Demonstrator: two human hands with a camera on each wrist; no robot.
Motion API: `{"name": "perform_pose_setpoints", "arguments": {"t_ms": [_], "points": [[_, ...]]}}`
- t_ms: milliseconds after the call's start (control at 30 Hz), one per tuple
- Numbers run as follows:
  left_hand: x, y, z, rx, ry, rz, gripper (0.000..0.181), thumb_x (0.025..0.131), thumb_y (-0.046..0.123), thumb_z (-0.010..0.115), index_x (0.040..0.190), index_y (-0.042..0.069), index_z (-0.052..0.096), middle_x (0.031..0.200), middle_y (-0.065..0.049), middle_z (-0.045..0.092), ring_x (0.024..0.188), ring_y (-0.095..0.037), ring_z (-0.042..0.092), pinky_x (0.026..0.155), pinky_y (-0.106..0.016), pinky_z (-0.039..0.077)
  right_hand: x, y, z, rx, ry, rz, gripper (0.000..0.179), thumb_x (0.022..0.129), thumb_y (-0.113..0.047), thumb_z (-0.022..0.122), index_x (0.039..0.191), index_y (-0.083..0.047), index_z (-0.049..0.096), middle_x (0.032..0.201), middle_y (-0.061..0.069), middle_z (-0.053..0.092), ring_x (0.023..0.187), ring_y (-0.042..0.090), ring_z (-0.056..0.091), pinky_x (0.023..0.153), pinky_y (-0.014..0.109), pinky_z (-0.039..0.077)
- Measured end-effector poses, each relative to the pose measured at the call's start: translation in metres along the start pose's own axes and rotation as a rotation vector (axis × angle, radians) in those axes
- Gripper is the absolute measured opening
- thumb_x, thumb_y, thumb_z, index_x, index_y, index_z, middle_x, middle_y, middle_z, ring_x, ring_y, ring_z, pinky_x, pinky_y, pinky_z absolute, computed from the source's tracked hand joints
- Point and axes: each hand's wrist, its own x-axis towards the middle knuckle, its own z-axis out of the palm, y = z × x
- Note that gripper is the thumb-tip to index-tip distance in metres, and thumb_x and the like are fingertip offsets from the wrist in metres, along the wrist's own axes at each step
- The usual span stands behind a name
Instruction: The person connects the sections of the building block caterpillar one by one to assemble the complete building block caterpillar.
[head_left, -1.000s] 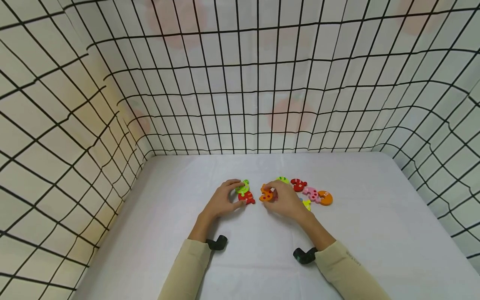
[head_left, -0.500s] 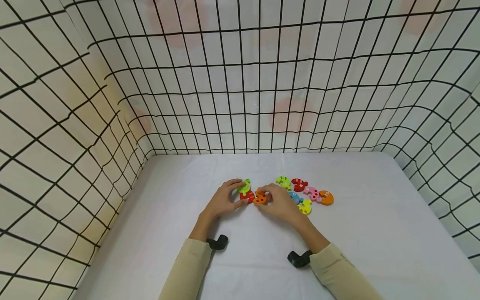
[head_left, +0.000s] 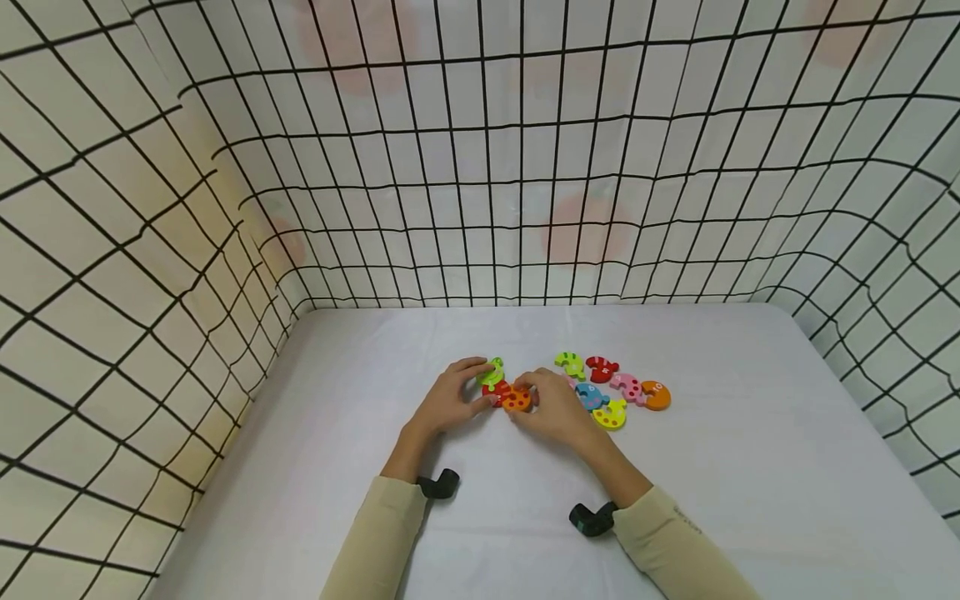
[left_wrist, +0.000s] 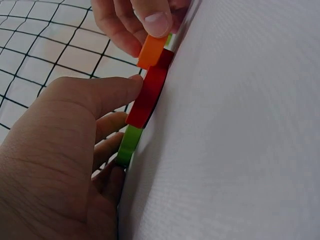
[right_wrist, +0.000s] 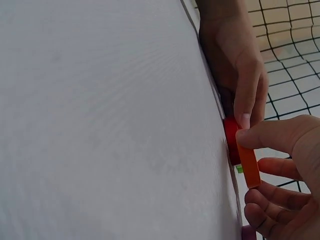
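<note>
My left hand point(head_left: 447, 398) holds a light green puzzle piece point(head_left: 492, 374) and a red puzzle piece point(head_left: 492, 392), which lie against each other on the white surface. In the left wrist view its thumb is on the side of the red piece point(left_wrist: 150, 92), with the fingers around the green one point(left_wrist: 129, 142). Between thumb and fingers, my right hand point(head_left: 557, 410) pinches an orange puzzle piece point(head_left: 517, 400) with red dots. That orange piece point(right_wrist: 248, 162) meets the red one's end; whether they interlock I cannot tell.
Right of my right hand lie several more puzzle pieces: striped green point(head_left: 571, 364), red point(head_left: 602, 368), pink dotted point(head_left: 626, 386), blue point(head_left: 589, 397), yellow dotted point(head_left: 611, 414) and orange point(head_left: 656, 396). A black wire grid point(head_left: 521, 181) encloses the back and sides of the white-covered table point(head_left: 750, 433).
My right hand has carried the orange dotted piece left, up against the red piece, uncovering the blue and yellow pieces. My left hand stays almost in place.
</note>
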Motion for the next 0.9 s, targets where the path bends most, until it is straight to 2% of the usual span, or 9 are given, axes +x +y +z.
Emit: {"name": "perform_pose_setpoints", "arguments": {"t_ms": [300, 467, 567, 733, 900], "points": [[0.003, -0.001, 0.004, 0.0, 0.015, 0.004, 0.055, 0.09, 0.038, 0.077, 0.14, 0.018, 0.064, 0.153, -0.008, 0.052, 0.145, -0.034, 0.042, 0.119, -0.057, 0.038, 0.001, -0.001, 0.004, -0.037, -0.032, 0.041, 0.042, 0.082, -0.032, 0.087, 0.118, -0.015, 0.074, 0.096, 0.0, 0.063, 0.084, 0.016, 0.054, 0.074, 0.03, 0.05], [0.002, 0.0, 0.005, -0.001, 0.022, -0.013, 0.056, 0.089, 0.04, 0.077, 0.139, 0.019, 0.064, 0.151, -0.009, 0.05, 0.142, -0.035, 0.042, 0.117, -0.057, 0.04, 0.001, 0.001, 0.0, -0.02, -0.058, 0.032, 0.042, 0.083, -0.035, 0.086, 0.119, -0.016, 0.073, 0.096, -0.001, 0.063, 0.085, 0.016, 0.054, 0.071, 0.029, 0.048], [0.001, 0.001, 0.006, -0.006, 0.018, -0.023, 0.056, 0.089, 0.04, 0.077, 0.139, 0.019, 0.064, 0.15, -0.009, 0.049, 0.142, -0.033, 0.043, 0.117, -0.057, 0.04, 0.0, 0.006, -0.006, 0.015, -0.053, 0.012, 0.039, 0.086, -0.034, 0.083, 0.12, -0.016, 0.073, 0.103, -0.001, 0.066, 0.088, 0.016, 0.054, 0.073, 0.029, 0.05], [0.0, 0.004, 0.004, 0.002, -0.001, -0.033, 0.055, 0.091, 0.039, 0.074, 0.14, 0.018, 0.063, 0.15, -0.008, 0.05, 0.143, -0.032, 0.043, 0.119, -0.056, 0.039, -0.002, 0.021, -0.019, 0.051, -0.015, -0.006, 0.037, 0.091, -0.031, 0.079, 0.124, -0.015, 0.071, 0.118, 0.004, 0.068, 0.097, 0.02, 0.057, 0.084, 0.035, 0.056], [0.0, 0.008, 0.002, -0.007, -0.033, -0.024, 0.053, 0.093, 0.034, 0.071, 0.143, 0.017, 0.061, 0.156, -0.007, 0.047, 0.149, -0.03, 0.039, 0.122, -0.055, 0.035, -0.006, 0.033, -0.032, 0.014, 0.02, 0.048, 0.041, 0.091, -0.027, 0.078, 0.128, -0.011, 0.069, 0.135, 0.01, 0.064, 0.119, 0.03, 0.06, 0.1, 0.049, 0.056]]}}
